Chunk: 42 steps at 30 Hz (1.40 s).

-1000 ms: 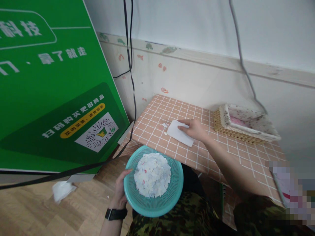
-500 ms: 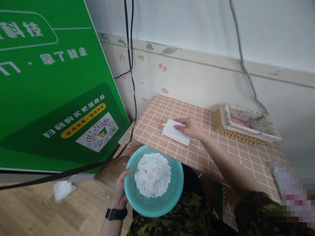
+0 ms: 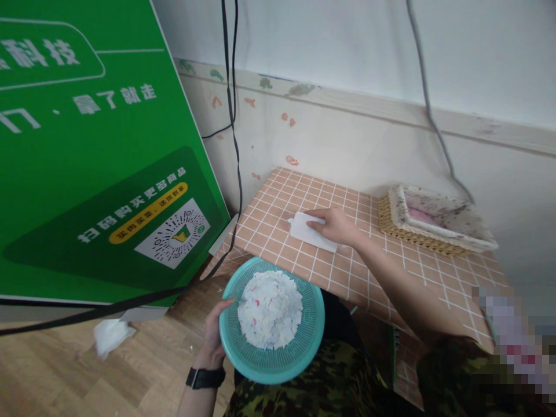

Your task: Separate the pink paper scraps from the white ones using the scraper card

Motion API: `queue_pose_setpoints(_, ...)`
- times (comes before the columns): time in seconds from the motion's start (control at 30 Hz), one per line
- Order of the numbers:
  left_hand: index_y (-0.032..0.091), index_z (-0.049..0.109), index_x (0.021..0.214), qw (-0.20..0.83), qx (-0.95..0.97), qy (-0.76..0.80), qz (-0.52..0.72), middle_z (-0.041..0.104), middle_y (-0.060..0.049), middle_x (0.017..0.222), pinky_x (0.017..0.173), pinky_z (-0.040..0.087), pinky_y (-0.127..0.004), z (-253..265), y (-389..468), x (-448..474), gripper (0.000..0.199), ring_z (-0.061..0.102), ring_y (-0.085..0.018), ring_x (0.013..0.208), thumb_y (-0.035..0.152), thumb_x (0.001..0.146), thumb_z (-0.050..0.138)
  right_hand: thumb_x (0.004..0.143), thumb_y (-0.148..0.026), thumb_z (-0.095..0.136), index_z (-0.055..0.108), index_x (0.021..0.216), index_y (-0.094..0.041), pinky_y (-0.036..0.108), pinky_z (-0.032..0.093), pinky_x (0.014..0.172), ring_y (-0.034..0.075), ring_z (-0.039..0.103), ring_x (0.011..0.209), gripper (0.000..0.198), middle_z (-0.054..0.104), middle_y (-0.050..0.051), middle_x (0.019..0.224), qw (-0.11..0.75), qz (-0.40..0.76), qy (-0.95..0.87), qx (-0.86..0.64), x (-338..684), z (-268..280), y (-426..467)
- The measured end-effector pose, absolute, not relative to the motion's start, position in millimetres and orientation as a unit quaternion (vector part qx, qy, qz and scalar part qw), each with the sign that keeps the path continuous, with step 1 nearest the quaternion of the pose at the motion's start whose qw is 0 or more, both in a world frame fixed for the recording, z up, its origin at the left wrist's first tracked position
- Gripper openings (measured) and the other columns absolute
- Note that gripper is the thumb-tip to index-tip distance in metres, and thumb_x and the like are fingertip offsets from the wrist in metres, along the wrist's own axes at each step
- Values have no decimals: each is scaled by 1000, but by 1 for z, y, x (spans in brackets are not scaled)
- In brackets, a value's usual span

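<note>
Two hands, one bowl and one card

There are two hands. The left hand (image 3: 215, 333) grasps one bowl (image 3: 311, 324) at its left rim, with the thumb over the edge; its other fingers are mostly hidden. The bowl is round, of blue-green plastic, and its wall is cut with many thin slots. It is just beside the near edge of the table (image 3: 278, 220). Inside is one heap (image 3: 270, 310) of white flakes, paper-like, too many to be counted; two pink spots show among them. The right hand (image 3: 336, 226) pinches one card (image 3: 304, 233) between the thumb and the fingers. This card is white, smooth and oblong, and it is at the left part of the table. A few scraps (image 3: 290, 221) lie just beside its left end. The table has a brown cover with white grid lines. On its far right side stands one basket (image 3: 428, 238), woven, lined with patterned cloth
</note>
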<state>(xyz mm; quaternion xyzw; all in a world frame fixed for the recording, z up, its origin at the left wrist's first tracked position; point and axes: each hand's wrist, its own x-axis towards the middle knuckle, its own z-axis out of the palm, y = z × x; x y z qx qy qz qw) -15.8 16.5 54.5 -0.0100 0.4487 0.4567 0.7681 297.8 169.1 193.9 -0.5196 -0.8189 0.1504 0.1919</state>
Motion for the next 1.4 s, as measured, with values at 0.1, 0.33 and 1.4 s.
queue_pose_setpoints(0.1,8,72,78,761,-19,459,458,75,-12,70,71,56,-42,56,17,-15,15,71,-29,68,16,72,60,84,-26,54,64,116,-26,34,49,79,22,65,95,34,69,3,109,188,163,-822,-513,298,196,168)
queue_pose_setpoints(0.33,7,72,83,776,-3,433,459,75,-13,74,74,55,-42,52,16,-16,19,71,-30,75,17,73,61,86,-28,50,63,119,-25,31,49,72,20,67,82,35,69,4,108,204,97,-819,-528,292,201,160)
queue_pose_setpoints(1.4,8,72,73,751,-6,470,463,74,-11,65,64,56,-38,51,16,-18,14,69,-25,59,15,71,61,84,-26,50,68,109,-19,31,46,74,23,66,85,32,71,8,99,231,42,-741,-629,303,186,155)
